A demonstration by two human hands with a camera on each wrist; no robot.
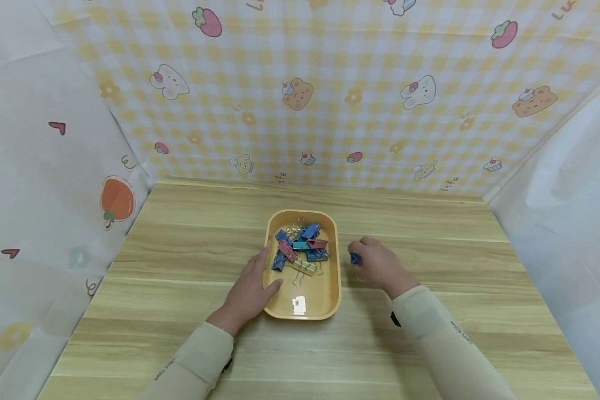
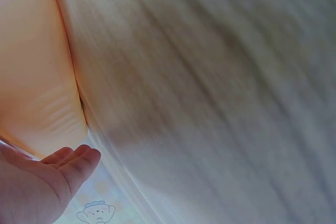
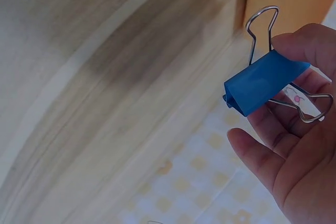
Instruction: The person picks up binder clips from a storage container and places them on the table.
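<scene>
A shallow yellow plastic tray (image 1: 300,318) sits on the table with several binder clips in it, blue, teal, pink and one gold clip (image 1: 304,267). Along the tray's left side rests my left hand (image 1: 247,289), its thumb over the rim and its fingers against the outer wall. In the left wrist view those fingers (image 2: 79,166) look straight beside the tray wall (image 2: 37,77). Right of the tray, my right hand (image 1: 377,264) pinches a blue binder clip (image 3: 265,82) between thumb and fingers. Both of its wire handles stand out from the clip body.
The wood-grain table (image 1: 200,222) extends around the tray on all sides. A yellow checked cloth with cartoon prints (image 1: 330,111) hangs behind it, and white sheets (image 1: 35,183) hang at left and right.
</scene>
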